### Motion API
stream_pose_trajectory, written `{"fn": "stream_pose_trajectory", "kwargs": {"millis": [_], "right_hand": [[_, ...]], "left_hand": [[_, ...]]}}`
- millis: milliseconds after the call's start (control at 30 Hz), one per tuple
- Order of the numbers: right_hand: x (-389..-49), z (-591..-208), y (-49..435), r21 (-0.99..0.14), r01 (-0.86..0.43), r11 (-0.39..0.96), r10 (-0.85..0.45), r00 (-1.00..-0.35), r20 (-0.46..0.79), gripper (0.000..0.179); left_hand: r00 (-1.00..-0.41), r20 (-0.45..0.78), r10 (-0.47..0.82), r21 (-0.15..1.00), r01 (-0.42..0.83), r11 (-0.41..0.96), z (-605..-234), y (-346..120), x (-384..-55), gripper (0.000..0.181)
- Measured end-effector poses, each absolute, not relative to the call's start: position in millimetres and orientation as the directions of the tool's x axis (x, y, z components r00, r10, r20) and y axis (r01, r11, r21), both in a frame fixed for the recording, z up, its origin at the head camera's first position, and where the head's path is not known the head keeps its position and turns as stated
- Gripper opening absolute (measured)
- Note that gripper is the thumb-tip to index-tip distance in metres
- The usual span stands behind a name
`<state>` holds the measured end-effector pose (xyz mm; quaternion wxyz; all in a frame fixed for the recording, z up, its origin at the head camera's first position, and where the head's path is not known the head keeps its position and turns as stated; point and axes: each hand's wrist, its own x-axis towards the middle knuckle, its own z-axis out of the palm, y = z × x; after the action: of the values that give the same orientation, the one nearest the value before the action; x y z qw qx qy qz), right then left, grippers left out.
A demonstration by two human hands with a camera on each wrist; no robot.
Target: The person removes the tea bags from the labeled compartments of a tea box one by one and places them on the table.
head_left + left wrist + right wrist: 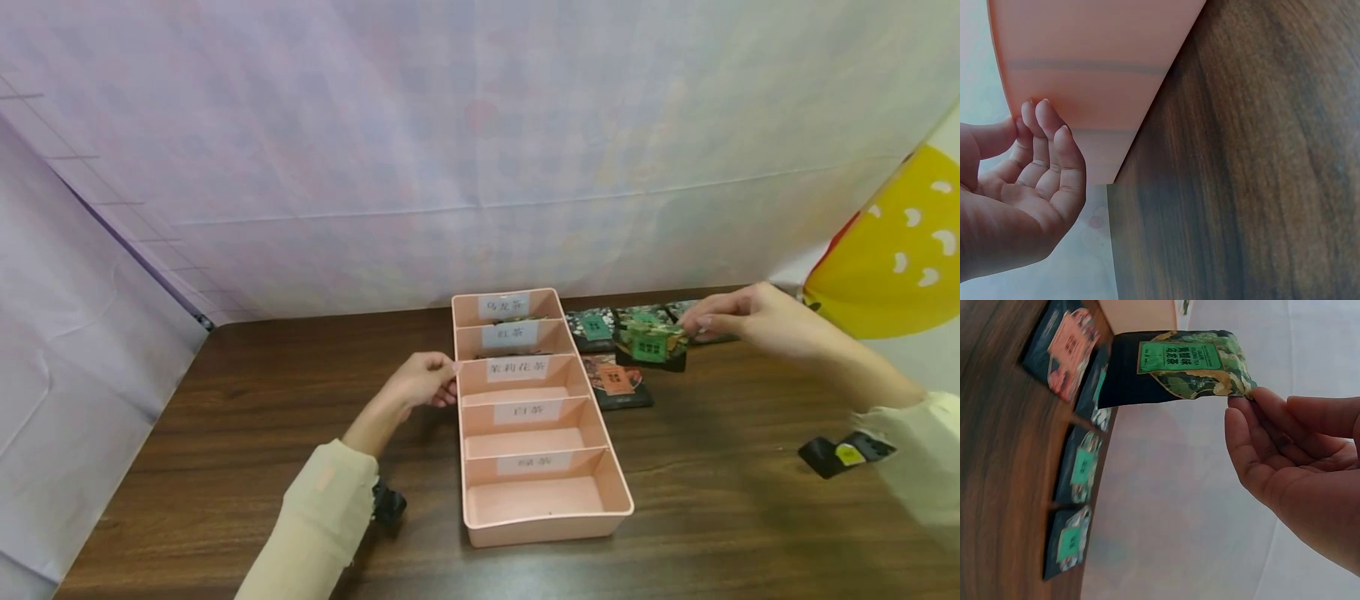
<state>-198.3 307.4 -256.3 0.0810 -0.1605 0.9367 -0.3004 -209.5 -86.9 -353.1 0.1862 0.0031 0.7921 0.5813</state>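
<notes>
A long pink divided box (547, 528) stands on the table, with white paper labels in Chinese on its compartment walls. My left hand (422, 379) is at the box's left rim, and its thumb and fingertips pinch the edge near the middle. To the right of the box my right hand (757, 317) pinches a black-and-green tea sachet (1175, 365) by its patterned end, held up off the table. Below and around it lie other sachets: one with an orange label (617, 380) and several with green labels (594, 327). Dark packets (517, 320) show partly in the two back compartments.
The dark wooden table (300, 400) reaches back to a pale cloth curtain (375, 150). A yellow patterned cloth (907, 250) hangs at the right. Black straps are on both wrists, over light sleeves (322, 500).
</notes>
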Motion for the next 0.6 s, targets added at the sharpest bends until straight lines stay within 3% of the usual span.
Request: {"fn": "stream_pose_trajectory", "kwargs": {"millis": [600], "right_hand": [[-192.1, -275.2, 358.2, -0.602, -0.215, 0.769, -0.332, -0.939, -0.089, 0.025]], "left_hand": [[-0.932, -0.284, 0.227, 0.925, -0.204, 0.322, -351.5, -87.3, -208.2, 0.022]]}}
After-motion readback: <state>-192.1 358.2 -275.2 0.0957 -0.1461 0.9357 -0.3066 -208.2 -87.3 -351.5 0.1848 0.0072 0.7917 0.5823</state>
